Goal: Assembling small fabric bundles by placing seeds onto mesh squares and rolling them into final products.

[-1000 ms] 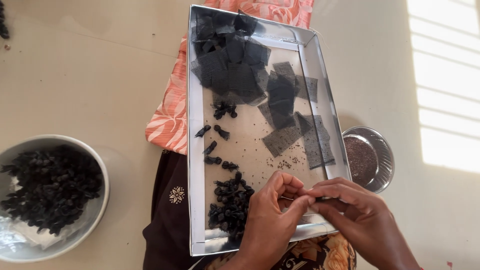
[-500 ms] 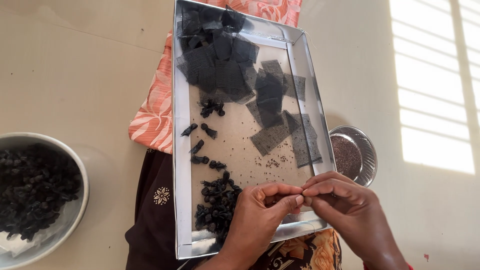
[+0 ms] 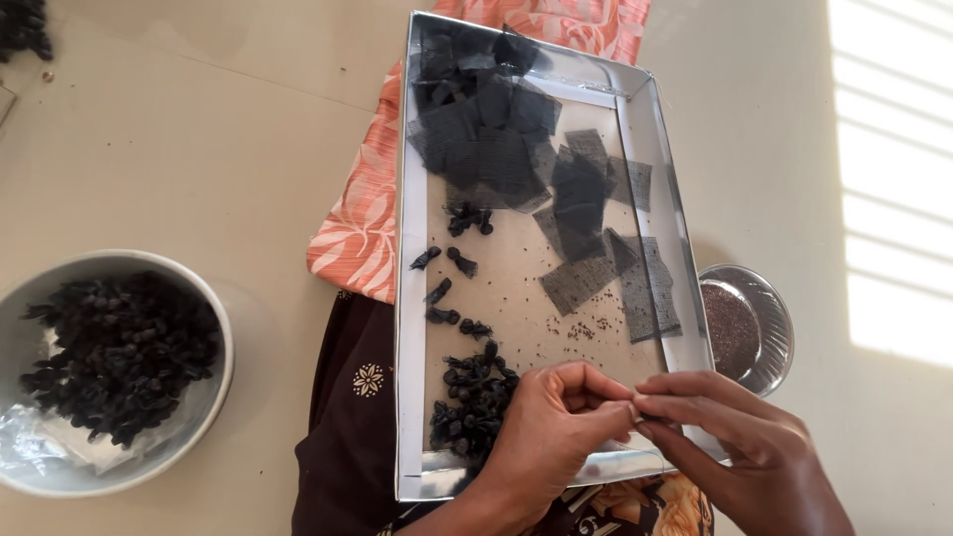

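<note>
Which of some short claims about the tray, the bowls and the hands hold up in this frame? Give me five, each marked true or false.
1. Both hands meet over the near end of the tray. True: left hand and right hand touch fingertips there.
2. The mesh squares lie at the near end of the tray. False: they lie at the far end and along the right side.
3. The big bowl on the left holds small dark bundles. True.
4. The small steel bowl is empty. False: it holds fine dark seeds.
5. The tray sits flat on the bare floor. False: it rests on orange patterned cloth and the person's lap.
</note>
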